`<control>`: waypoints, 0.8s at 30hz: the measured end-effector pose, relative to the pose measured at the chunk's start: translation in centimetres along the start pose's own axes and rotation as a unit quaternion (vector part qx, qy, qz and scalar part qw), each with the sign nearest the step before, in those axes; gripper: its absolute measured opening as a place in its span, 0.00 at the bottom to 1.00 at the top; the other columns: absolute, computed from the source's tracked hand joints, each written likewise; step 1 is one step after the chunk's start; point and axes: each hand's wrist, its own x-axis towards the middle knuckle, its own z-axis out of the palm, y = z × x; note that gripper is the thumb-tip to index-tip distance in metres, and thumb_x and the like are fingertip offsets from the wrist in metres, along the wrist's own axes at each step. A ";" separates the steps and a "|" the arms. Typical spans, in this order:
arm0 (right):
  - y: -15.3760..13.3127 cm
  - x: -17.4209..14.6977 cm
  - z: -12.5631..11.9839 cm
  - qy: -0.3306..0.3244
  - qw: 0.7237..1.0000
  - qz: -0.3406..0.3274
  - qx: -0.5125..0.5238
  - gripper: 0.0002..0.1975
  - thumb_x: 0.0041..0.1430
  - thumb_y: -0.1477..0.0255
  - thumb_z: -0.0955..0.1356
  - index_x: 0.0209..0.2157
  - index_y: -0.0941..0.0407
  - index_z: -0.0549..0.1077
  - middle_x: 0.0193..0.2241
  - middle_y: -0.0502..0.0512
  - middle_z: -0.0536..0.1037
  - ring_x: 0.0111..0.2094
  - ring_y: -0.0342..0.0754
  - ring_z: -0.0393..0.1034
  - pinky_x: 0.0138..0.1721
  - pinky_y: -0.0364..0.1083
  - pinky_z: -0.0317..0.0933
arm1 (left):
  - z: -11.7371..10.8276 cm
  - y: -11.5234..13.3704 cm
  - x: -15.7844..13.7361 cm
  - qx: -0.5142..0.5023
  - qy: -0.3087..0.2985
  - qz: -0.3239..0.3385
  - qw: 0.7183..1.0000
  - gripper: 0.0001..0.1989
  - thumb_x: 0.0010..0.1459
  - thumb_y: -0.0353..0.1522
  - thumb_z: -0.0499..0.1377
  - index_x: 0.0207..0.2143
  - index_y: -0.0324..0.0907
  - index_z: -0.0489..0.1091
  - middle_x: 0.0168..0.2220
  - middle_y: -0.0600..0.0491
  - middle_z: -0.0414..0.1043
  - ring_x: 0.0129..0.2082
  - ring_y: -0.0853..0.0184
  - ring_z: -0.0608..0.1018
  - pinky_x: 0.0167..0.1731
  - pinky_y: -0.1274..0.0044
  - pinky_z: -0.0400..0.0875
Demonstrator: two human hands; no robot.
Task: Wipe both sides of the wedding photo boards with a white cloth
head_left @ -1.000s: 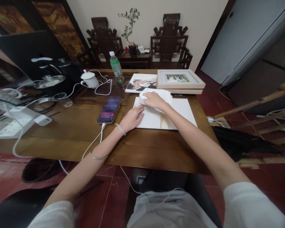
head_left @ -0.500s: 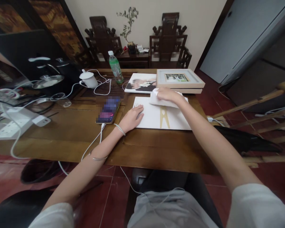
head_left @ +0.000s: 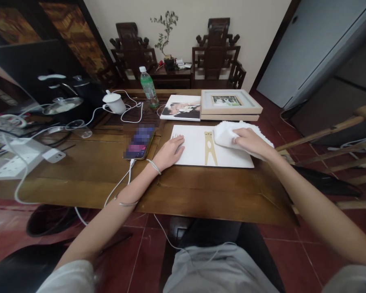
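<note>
A white board (head_left: 190, 152) lies flat on the table, with small dark writing near its upper left corner. On its middle shows a flat yellow figure (head_left: 210, 152) with a small head and two legs; whether it is printed or loose I cannot tell. My left hand (head_left: 171, 150) rests on the board's left edge, fingers stretched out and flat. In my right hand (head_left: 247, 140) is a white cloth (head_left: 225, 132), gripped and pressed over the right part of the board. The cloth hides the board's upper right corner.
Behind the board lie a photo print (head_left: 179, 108) and stacked frames (head_left: 205, 106). A phone (head_left: 139, 142) on a cable is left of my left hand. Farther left are a green bottle (head_left: 149, 89), a lidded white cup (head_left: 114, 102), a clear plastic cup (head_left: 79, 128) and a power strip (head_left: 16, 160).
My right hand has moved right and toward me with the cloth, uncovering the head of the yellow figure. My left hand stays where it was.
</note>
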 end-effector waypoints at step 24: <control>2.4 2.9 0.7 0.049 0.997 0.000 0.053 0.02 0.46 0.71 0.61 0.23 0.53 0.62 0.30 0.54 0.73 0.38 0.55 0.65 0.38 0.49 0.55 | 0.0 -0.3 0.0 -0.009 0.002 0.008 1.000 0.21 0.65 0.35 0.49 0.54 0.35 0.70 0.62 0.39 0.66 0.64 0.53 0.67 0.65 0.58 0.60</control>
